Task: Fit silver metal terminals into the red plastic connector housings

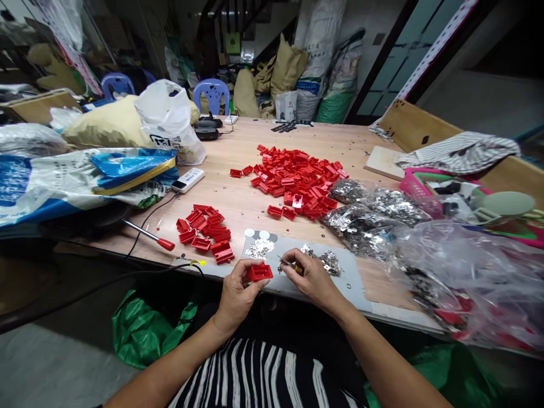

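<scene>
Wooden table (242,153): left hand (236,294) pinches boxy (red plastic) housing (259,272).

Red housing (259,272): smooth plastic, slight gloss. Loose clips (260,249): bright shiny metal. Tabletop (238,198): matt bare wood, pale. Bags (459,266): clear crinkled plastic film, glossy. Screwdriver (149,234): metal shaft, red plastic handle.

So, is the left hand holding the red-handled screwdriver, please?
No, the left hand holds a red part; the screwdriver lies apart on the table.
</scene>
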Demonstrator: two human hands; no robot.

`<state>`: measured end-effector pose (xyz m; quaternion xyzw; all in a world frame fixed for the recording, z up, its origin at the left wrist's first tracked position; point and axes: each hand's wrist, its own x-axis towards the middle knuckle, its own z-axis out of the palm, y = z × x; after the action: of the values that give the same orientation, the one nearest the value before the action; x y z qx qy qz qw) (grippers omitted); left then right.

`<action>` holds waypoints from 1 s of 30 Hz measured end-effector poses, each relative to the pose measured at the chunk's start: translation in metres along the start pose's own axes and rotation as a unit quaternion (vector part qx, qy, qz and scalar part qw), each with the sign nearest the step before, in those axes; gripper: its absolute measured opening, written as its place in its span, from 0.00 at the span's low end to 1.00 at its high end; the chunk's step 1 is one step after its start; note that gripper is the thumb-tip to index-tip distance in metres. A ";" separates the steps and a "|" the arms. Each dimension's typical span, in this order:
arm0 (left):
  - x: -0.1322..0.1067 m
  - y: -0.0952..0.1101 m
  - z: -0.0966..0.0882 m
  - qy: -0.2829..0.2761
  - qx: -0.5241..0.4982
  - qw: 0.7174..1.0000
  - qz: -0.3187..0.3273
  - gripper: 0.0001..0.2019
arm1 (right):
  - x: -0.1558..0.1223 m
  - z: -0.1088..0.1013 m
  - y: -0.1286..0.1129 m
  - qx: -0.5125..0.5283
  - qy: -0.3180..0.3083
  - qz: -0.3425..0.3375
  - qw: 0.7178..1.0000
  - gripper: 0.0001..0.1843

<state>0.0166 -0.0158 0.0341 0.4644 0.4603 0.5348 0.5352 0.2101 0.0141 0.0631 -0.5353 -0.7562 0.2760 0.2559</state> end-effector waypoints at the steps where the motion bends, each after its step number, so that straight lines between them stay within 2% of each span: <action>1: 0.000 0.001 0.000 0.002 0.025 1.000 0.016 0.15 | -0.001 0.001 -0.005 0.017 0.005 -0.006 1.000 0.05; 7: -0.002 0.004 -0.001 -0.008 0.147 0.984 0.098 0.15 | -0.005 0.015 -0.017 0.015 0.034 -0.036 0.999 0.04; 11: -0.002 0.004 0.000 -0.017 0.152 0.981 0.119 0.16 | -0.006 0.023 -0.016 0.001 0.046 -0.066 0.997 0.05; 17: -0.003 0.004 -0.002 0.000 0.153 0.978 0.139 0.16 | -0.007 0.021 -0.018 0.012 0.026 -0.092 0.995 0.07; 23: -0.002 -0.002 -0.003 -0.014 0.236 0.944 0.229 0.16 | -0.006 0.022 -0.019 0.021 0.028 -0.102 0.994 0.06; 26: -0.001 -0.002 -0.004 -0.015 0.264 0.936 0.232 0.17 | -0.006 0.021 -0.018 0.020 0.031 -0.087 0.995 0.06; 30: -0.001 -0.001 -0.005 -0.003 0.272 0.939 0.211 0.16 | -0.006 0.017 -0.020 0.030 0.031 -0.045 0.998 0.03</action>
<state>0.0121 -0.0173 0.0325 0.6803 0.4778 0.4888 0.2645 0.1866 0.0006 0.0639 -0.5010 -0.7627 0.2696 0.3077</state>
